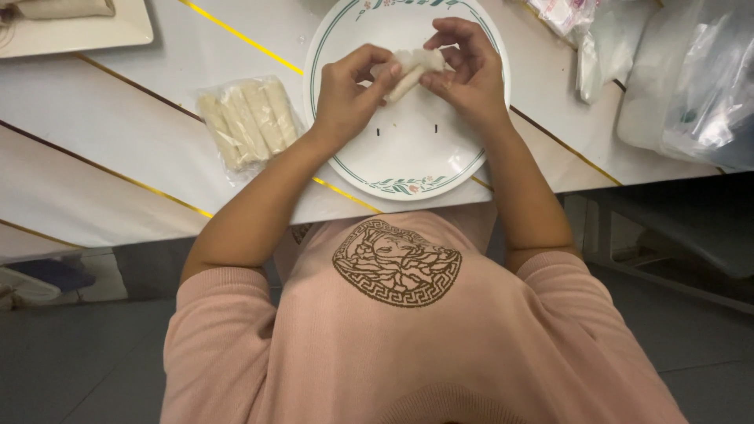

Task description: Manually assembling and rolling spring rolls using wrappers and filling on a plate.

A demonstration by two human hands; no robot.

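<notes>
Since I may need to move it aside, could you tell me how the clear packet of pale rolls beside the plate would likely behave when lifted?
The packet of rolls would probably sag, since its clear wrap looks thin and loose. The rolls look soft, like the one between the left hand and right hand, so they may dent. The glossy film could be slippery.

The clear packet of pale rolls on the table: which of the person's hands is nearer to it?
Left. The left hand is just beside the packet of rolls, apart from it; the right hand is farther, across the plate. Both hold a pale roll.
</notes>
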